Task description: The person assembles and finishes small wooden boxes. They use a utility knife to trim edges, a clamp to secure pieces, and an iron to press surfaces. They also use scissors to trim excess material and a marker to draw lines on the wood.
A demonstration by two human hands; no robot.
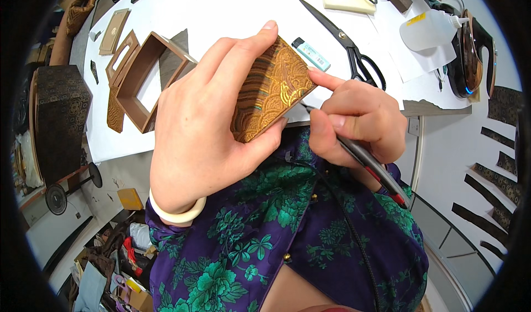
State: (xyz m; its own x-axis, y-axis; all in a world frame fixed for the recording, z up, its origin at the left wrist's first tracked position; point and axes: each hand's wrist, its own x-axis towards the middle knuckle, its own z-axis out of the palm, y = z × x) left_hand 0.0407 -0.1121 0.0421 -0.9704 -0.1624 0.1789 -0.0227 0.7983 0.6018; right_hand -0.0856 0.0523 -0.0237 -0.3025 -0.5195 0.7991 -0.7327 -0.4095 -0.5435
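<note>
My left hand (196, 104) is closed around a flat panel (271, 88) covered in gold-brown brocade with a wave pattern. Its fingers lie over the far edge, and the thumb presses along the near one. A slim black pen-shaped tool (369, 158) with a red part near its rear end sits in my right hand (368, 118). The tool's narrow tip is close to the panel's near right edge; I cannot tell whether they touch. My right index finger rests against the panel's right corner.
Left on the white-covered table (166, 8) stands an open brown box frame (135, 99) beside frame pieces (115, 31). Beyond my right hand lie black scissors (345, 41) and a small pale-blue pack (311, 55). A white squeeze bottle (428, 31) and a small iron (470, 57) are farther right.
</note>
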